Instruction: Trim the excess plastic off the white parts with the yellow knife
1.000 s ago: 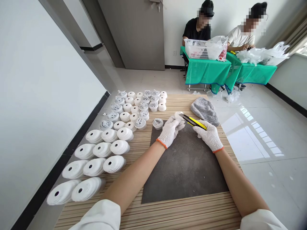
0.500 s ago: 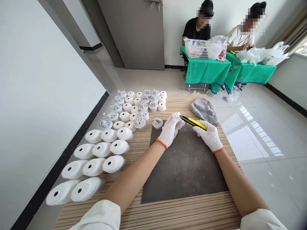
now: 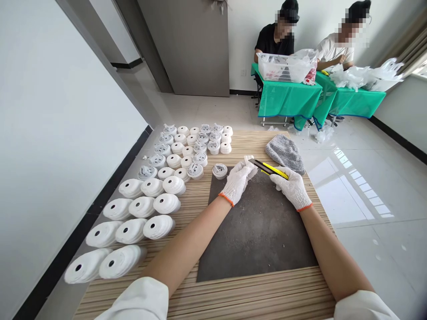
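Note:
My left hand (image 3: 237, 182), in a white knit glove with an orange cuff, pinches a small white plastic piece (image 3: 248, 160) at the fingertips. My right hand (image 3: 292, 189), gloved the same way, grips a yellow-and-black utility knife (image 3: 271, 170). The knife's dark front end points left toward the white piece, close to it. The exact contact is hidden by my fingers. Both hands are above the far end of a dark grey mat (image 3: 256, 231). A round white part (image 3: 220, 171) lies just left of my left fingers.
Rows of white round parts (image 3: 195, 171) and larger ribbed white domed pieces (image 3: 167, 203) stand left of the mat, partly on a striped wooden board (image 3: 267, 295). A grey cloth (image 3: 284, 154) lies at the far right. Two people sit beyond at green-covered tables (image 3: 288, 100).
My right hand and the knife have shifted slightly right. The white piece shows a little more above my left fingers than half a second ago.

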Demonstrator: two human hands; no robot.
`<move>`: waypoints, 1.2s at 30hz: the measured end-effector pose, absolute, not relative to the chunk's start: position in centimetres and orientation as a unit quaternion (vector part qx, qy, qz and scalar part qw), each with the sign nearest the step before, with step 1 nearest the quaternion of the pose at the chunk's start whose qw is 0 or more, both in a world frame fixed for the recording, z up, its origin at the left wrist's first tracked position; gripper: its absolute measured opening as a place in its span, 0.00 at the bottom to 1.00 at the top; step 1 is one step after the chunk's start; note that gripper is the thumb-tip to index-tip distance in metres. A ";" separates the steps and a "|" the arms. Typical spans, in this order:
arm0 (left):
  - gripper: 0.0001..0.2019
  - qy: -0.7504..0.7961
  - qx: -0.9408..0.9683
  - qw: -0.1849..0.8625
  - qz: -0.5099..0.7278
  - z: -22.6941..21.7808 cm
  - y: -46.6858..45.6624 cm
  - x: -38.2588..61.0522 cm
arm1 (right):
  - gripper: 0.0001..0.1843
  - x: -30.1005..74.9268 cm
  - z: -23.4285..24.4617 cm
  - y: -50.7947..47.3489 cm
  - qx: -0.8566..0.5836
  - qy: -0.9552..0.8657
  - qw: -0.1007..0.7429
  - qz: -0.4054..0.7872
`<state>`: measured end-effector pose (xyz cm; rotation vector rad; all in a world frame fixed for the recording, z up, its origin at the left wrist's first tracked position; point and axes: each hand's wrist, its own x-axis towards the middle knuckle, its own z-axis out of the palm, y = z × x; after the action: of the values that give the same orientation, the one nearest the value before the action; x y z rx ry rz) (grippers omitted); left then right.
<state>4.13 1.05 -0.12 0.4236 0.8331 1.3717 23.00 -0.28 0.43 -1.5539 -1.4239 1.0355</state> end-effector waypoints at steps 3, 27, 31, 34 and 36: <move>0.05 0.366 0.182 0.675 0.614 -0.2 1.1 4.2 | 0.25 23.0 0.5 -0.3 -0.619 -0.552 0.392 0.398; 0.08 0.398 0.201 0.648 0.618 -0.1 1.0 4.1 | 0.26 22.8 0.2 -0.2 -0.605 -0.552 0.416 0.396; 0.11 0.417 0.205 0.648 0.603 0.2 0.8 4.2 | 0.26 22.8 0.1 -0.2 -0.602 -0.554 0.407 0.407; 0.11 0.405 0.204 0.642 0.618 0.2 0.8 4.2 | 0.26 22.8 0.2 -0.2 -0.609 -0.548 0.411 0.401; 0.11 0.406 0.212 0.640 0.617 0.1 0.8 4.2 | 0.27 22.8 0.3 -0.2 -0.607 -0.550 0.403 0.408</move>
<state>4.19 0.83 0.07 0.4830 0.9252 1.4071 22.84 -0.24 0.29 -1.5334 -1.3888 1.0313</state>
